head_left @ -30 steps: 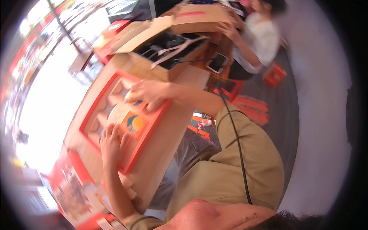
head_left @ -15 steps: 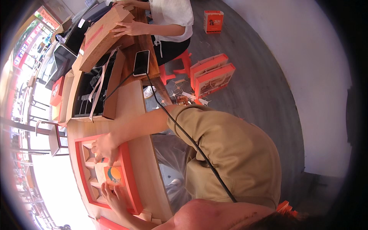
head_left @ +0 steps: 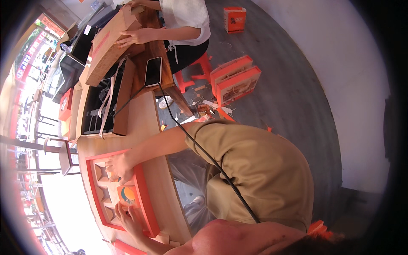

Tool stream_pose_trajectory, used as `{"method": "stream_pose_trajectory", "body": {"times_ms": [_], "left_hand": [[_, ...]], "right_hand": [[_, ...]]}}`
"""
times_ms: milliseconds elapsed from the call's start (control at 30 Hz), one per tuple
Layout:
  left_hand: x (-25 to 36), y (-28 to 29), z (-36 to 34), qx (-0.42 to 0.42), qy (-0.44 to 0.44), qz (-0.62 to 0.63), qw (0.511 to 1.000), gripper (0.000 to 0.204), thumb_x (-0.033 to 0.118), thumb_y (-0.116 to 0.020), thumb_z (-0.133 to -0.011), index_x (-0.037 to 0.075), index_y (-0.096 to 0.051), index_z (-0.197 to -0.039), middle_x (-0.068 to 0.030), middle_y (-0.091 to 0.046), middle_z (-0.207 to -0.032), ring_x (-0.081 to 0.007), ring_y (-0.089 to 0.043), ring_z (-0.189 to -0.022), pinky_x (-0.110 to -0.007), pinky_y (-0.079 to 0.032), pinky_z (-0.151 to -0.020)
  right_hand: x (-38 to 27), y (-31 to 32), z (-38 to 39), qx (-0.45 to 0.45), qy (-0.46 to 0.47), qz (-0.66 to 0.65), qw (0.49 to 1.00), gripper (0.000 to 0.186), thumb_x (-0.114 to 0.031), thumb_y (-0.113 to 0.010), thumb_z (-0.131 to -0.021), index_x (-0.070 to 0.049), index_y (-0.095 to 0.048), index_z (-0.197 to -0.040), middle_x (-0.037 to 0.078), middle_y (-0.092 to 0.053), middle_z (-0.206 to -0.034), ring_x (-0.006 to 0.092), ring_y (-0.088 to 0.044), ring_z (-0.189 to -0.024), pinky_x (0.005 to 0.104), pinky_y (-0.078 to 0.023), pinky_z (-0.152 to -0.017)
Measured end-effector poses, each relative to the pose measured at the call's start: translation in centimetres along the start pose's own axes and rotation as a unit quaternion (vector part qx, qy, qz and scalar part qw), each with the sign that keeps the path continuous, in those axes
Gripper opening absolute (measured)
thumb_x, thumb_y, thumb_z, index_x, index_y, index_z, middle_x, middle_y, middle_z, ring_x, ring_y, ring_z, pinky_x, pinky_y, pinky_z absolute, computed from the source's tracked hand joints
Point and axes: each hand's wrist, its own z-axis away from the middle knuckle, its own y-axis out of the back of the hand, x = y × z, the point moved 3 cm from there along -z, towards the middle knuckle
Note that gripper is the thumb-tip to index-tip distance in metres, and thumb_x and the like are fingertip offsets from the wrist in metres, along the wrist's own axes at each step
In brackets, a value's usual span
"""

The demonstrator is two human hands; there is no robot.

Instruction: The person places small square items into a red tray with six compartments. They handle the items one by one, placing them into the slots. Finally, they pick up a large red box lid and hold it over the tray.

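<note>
A red-rimmed gift box lies on the wooden table, fitted with a cardboard insert of several compartments. A round orange-and-teal item sits in one middle compartment. My right hand reaches in from the tan sleeve and grips the insert at the box's upper end, fingers curled over it. My left hand rests at the lower end, fingers spread flat on the insert just below the round item.
A seated co-worker in a white top holds a long cardboard box at the table's far end. A phone with a black cable and an open dark-lined box lie between us. Red gift bags and a red stool stand on the grey floor.
The view has swung round strongly, so the table now runs up the left side. Both my hands stay on the red box, the right one slightly shifted along the insert.
</note>
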Motion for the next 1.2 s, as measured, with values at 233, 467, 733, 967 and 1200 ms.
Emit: {"method": "stream_pose_trajectory", "body": {"times_ms": [233, 467, 733, 967, 1200], "left_hand": [[-2.2, -1.2, -0.6, -0.026, -0.010, -0.034, 0.999, 0.056, 0.034, -0.056, -0.113, 0.001, -0.053, -0.157, -0.0223, -0.044, -0.167, -0.0451, -0.043, -0.154, -0.054, -0.039, -0.124], [-0.4, -0.6, -0.2, -0.029, 0.029, -0.055, 0.998, 0.060, 0.042, -0.045, -0.116, 0.009, -0.047, -0.166, -0.0203, -0.037, -0.174, -0.0418, -0.035, -0.160, -0.054, -0.034, -0.128], [-1.4, -0.8, -1.2, -0.045, 0.000, -0.040, 0.998, 0.064, 0.049, -0.044, -0.116, 0.012, -0.043, -0.169, -0.0192, -0.035, -0.175, -0.0415, -0.033, -0.162, -0.056, -0.031, -0.130], [-1.1, -0.4, -0.8, -0.051, -0.002, -0.060, 0.997, 0.066, 0.041, -0.050, -0.115, 0.005, -0.037, -0.170, -0.0234, -0.036, -0.173, -0.0439, -0.033, -0.161, -0.056, -0.032, -0.130], [2.9, 1.3, -2.1, -0.056, -0.024, -0.089, 0.994, 0.073, 0.038, -0.059, -0.110, 0.001, -0.036, -0.168, -0.0305, -0.042, -0.166, -0.0483, -0.039, -0.156, -0.058, -0.034, -0.128]], "right_hand": [[-14.9, 2.8, 12.4, 0.403, 0.140, -0.296, 0.855, 0.040, -0.033, -0.079, -0.088, -0.013, -0.068, -0.122, 0.015, -0.061, -0.128, 0.0412, -0.055, -0.134, 0.0652, -0.040, -0.114], [-26.1, -4.0, 24.8, 0.294, 0.322, -0.346, 0.831, 0.039, -0.025, -0.078, -0.093, -0.013, -0.068, -0.128, 0.014, -0.063, -0.132, 0.0409, -0.064, -0.122, 0.0605, -0.050, -0.098], [-25.7, -5.6, 28.0, 0.086, 0.284, -0.432, 0.852, 0.038, -0.024, -0.077, -0.093, -0.011, -0.068, -0.128, 0.014, -0.064, -0.130, 0.0407, -0.065, -0.120, 0.0581, -0.052, -0.097], [-23.1, -4.5, 28.5, -0.075, 0.247, -0.471, 0.844, 0.037, -0.022, -0.075, -0.094, -0.009, -0.068, -0.128, 0.015, -0.065, -0.128, 0.0406, -0.067, -0.118, 0.0560, -0.054, -0.095], [-22.5, -4.6, 25.5, 0.038, 0.300, -0.456, 0.837, 0.059, -0.023, -0.077, -0.095, -0.009, -0.058, -0.149, 0.018, -0.067, -0.132, 0.0432, -0.068, -0.112, 0.0537, -0.057, -0.088]]}}
